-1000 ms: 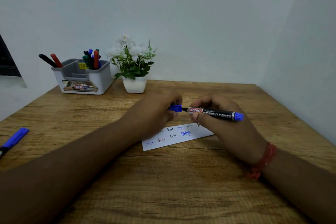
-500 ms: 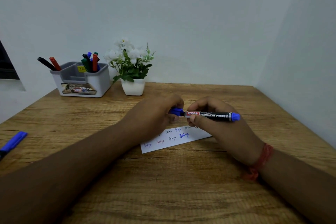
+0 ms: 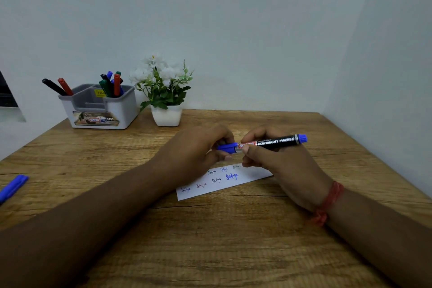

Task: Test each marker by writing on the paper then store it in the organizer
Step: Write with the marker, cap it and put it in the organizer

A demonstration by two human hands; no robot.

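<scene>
Marker [image 3: 275, 142]: black barrel, white lettering, red logo patch, blue cap and end plug. Paper [image 3: 247, 177]: white, blue and red scribbles. Table [image 3: 233, 241]: brown woodgrain. Organizer [image 3: 126, 110]: white shell, grey insert. Wristband [image 3: 328, 203]: red. Flowers [image 3: 161, 72]: white, green leaves.

I count two hands, the left hand [image 3: 198, 147] and right hand [image 3: 280, 166], sharing one black marker [image 3: 275, 142]. One blue marker [image 3: 12, 186] lies at the near left. In the far-left organizer [image 3: 102, 110] I make out about seven markers; the right cluster overlaps, so I cannot be sure. One paper strip [image 3: 224, 181], one potted plant [image 3: 164, 93], one table [image 3: 210, 241].
</scene>
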